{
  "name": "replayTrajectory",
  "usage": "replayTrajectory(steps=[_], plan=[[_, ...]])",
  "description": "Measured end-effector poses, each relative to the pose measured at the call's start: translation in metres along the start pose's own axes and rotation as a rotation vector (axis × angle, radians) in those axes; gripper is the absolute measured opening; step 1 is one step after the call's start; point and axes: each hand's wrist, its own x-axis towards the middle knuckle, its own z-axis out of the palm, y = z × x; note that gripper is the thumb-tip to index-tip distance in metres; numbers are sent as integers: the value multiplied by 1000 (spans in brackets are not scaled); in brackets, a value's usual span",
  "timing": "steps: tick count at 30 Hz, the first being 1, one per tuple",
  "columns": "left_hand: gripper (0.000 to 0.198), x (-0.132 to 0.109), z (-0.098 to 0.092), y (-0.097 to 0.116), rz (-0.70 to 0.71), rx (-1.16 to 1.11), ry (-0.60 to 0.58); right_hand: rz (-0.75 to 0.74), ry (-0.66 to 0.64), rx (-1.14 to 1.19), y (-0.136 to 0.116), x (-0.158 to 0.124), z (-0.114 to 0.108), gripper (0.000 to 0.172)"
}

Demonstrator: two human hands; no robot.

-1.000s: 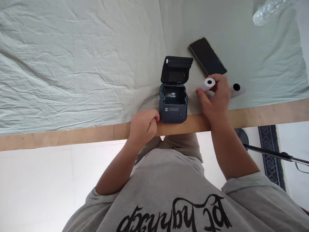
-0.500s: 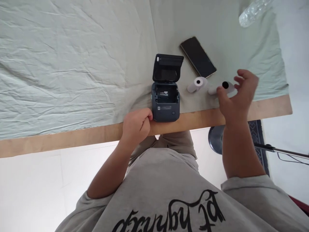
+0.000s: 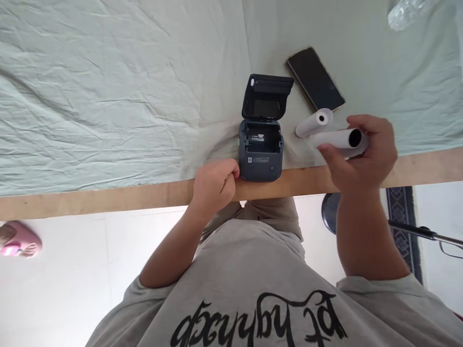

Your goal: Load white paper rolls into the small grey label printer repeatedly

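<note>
Right hand point(image 3: 365, 156): fingers gripping a white paper roll with a wide dark core point(image 3: 333, 139), thumb on one side, other fingers wrapped on the opposite side. Roll is above the table's near edge zone, right part, open end up toward the camera; cannot tell if its lower end touches the cloth.

Left hand point(image 3: 215, 184): fingers curled into a loose fist, nothing visible in it, over the bare wooden strip point(image 3: 108, 198) at the table's near edge. Knuckles right by the left side of a dark blue-grey boxy printer point(image 3: 261, 166); contact unclear. Printer sits at the near edge, black hinged lid point(image 3: 265, 99) raised, compartment exposed, small white label inside.

A thinner white paper roll with a small dark core point(image 3: 310, 125) stands between printer and gripped roll, just beside the latter. Black smartphone in a clear-edged case point(image 3: 316, 78) lies diagonally behind it, farther from the near edge. Clear plastic bottle point(image 3: 408, 14) lies toward the table's right edge, partly cut off. Wrinkled pale green cloth point(image 3: 126, 96) covers the table.
</note>
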Motion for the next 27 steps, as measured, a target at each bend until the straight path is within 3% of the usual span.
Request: replayTrajectory(steps=[2,4,6,13,20,27], plan=[[20,0,0,0,-6,5,-2,-94,-59,142,-30,-1,10,48],[20,-1,0,1,-8,7,-5,-40,-231,256,-54,1,22,41],[20,-1,-1,1,-6,7,-7,-40,-260,263,-66,7,34,35],[20,-3,0,0,9,2,-1,-110,-422,71,-56,28,56,39],[21,-3,-1,0,18,-18,8,-117,-331,190,-59,29,52,35],[19,0,-1,4,-50,-97,125,-76,-262,473,-65,6,51,13]])
